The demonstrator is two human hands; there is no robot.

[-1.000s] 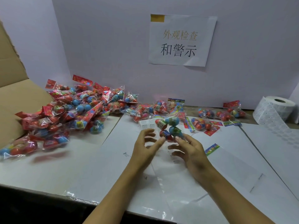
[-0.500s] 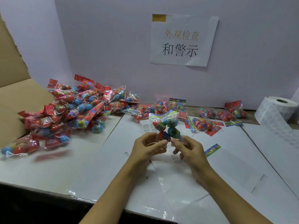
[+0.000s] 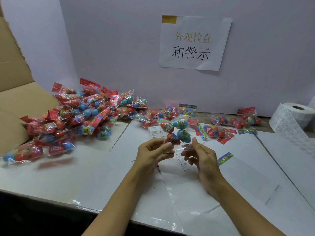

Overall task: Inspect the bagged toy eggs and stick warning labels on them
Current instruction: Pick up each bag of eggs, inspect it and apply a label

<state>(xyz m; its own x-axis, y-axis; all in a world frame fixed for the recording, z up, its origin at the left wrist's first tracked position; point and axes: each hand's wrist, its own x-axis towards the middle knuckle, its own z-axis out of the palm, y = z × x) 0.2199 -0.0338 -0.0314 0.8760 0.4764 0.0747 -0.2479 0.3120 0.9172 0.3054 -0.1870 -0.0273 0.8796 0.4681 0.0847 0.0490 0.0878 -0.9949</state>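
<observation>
left hand (image 3: 154,153): pinching near edge of clear plastic bag of red and blue toy eggs (image 3: 175,132)
right hand (image 3: 200,155): pinching same edge
bag axis: extending far from both hands

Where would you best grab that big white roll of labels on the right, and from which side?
The label roll seems to lie flat with its hollow core facing up and its label strip trailing toward the front. I would probably come from above and clasp its round outer wall on the far side, away from the loose strip, so nothing unwinds.
</observation>
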